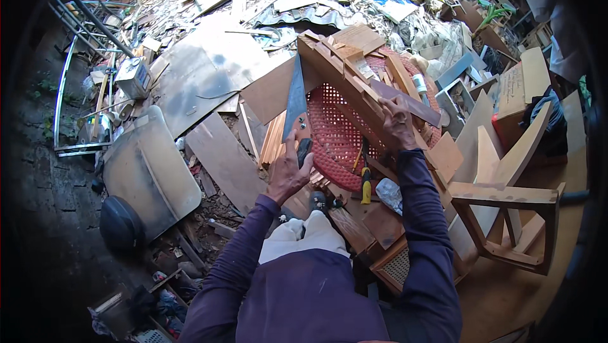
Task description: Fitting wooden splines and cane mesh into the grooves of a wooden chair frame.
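My left hand (288,172) grips the dark handle of a handsaw (295,96), whose blade points up against the end of a brown wooden board (342,77). My right hand (398,121) holds that board with the narrow strips lying along it, at its right part. The board rests tilted over a red woven plastic seat (332,159). A tool with a yellow and black handle (366,185) lies below the board, near a crumpled light plastic item (389,194).
Wooden chair frames (503,191) and a cardboard box (519,90) crowd the right. A pale panel (133,172), metal tubing (63,96) and a black rounded object (120,223) are at the left. Scrap boards and debris (215,153) cover the ground around my feet.
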A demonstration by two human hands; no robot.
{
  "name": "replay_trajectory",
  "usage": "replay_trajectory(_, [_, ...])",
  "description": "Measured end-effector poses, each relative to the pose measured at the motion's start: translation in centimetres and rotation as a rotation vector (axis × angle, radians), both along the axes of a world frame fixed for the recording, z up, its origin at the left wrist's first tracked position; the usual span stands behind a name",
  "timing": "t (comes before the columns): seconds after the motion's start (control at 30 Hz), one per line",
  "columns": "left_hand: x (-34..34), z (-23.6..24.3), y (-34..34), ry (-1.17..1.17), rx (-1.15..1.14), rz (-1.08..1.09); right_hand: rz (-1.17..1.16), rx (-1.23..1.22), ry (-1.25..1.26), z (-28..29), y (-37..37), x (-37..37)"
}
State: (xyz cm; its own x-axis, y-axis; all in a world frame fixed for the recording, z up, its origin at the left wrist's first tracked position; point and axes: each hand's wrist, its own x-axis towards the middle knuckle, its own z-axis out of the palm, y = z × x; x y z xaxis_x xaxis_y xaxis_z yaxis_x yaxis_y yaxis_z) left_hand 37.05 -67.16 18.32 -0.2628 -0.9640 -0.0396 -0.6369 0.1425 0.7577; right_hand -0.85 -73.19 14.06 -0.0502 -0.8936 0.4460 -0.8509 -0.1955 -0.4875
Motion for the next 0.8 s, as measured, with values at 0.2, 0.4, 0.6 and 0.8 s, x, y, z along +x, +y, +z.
replay_trajectory(0.2, [0.8, 3.2, -0.4, -0.214, -0.203, 0.068, 0.057, 0.063, -0.015, 1.4, 0.1, 0.4])
replay_trajectory(0.4, [0.7, 4.9, 1.0, -0.417, -0.250, 0.047, 0.055, 0.000, 0.089, 2.8, 2.5, 0.9])
replay_trajectory(0.6, [-0.1, -1.7, 1.6, -0.405, -0.075, -0.154, 0.124, 0.041, -0.014, 2.0, 1.6, -0.1])
replay_trajectory(0.8, [-2.9, 0.8, 5.9, -0.341, -0.011, 0.015, 0.172, 0.112, -0.063, 3.1, 1.4, -0.3])
